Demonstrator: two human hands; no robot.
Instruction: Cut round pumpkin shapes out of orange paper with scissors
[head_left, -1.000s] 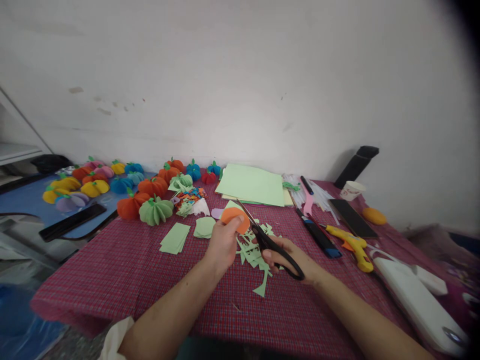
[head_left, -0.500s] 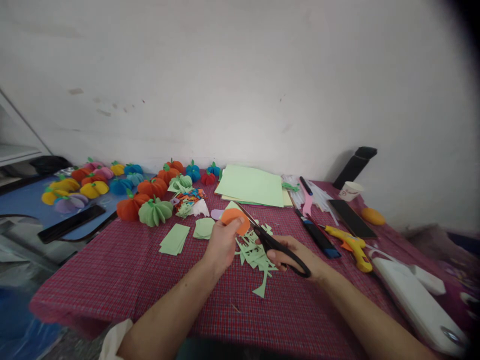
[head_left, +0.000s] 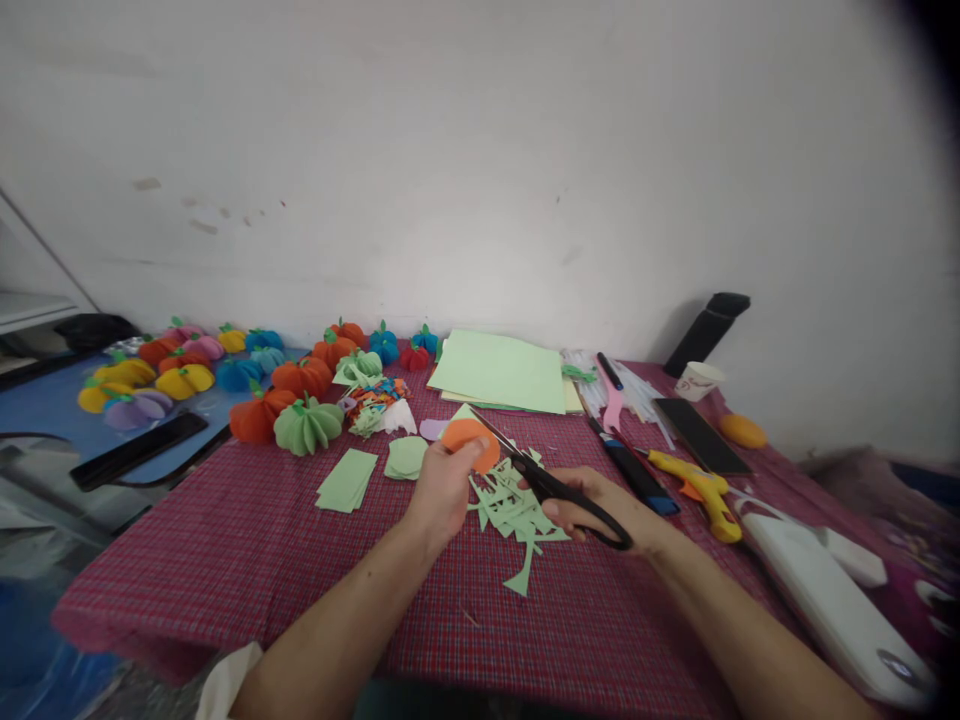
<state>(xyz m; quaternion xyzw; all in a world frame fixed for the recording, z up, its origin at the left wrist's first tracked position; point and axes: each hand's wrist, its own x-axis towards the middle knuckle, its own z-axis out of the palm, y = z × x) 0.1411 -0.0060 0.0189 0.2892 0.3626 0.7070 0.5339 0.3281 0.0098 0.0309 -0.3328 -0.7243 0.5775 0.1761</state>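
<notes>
My left hand point(head_left: 444, 490) pinches an orange paper disc point(head_left: 471, 440) with light green paper behind it, held above the red checked tablecloth point(head_left: 262, 560). My right hand point(head_left: 600, 508) grips black-handled scissors point(head_left: 555, 485), whose blades point up-left and reach the disc's right edge. Light green paper offcuts point(head_left: 514, 515) lie scattered on the cloth just below both hands. Beside them, to the left, lie cut green circles point(head_left: 409, 455) and a green rectangle point(head_left: 347, 478).
Several paper pumpkins point(head_left: 304, 420) in orange, green, yellow and blue stand at the back left. A stack of green sheets point(head_left: 501, 372) lies at the back. To the right are a yellow glue gun point(head_left: 701, 490), a black phone point(head_left: 701, 432), a paper cup point(head_left: 697, 380) and a white box point(head_left: 832, 600).
My right hand has swung the scissor handles to the right and lower, so the blades lie flatter against the disc. My left hand and the disc stay almost still.
</notes>
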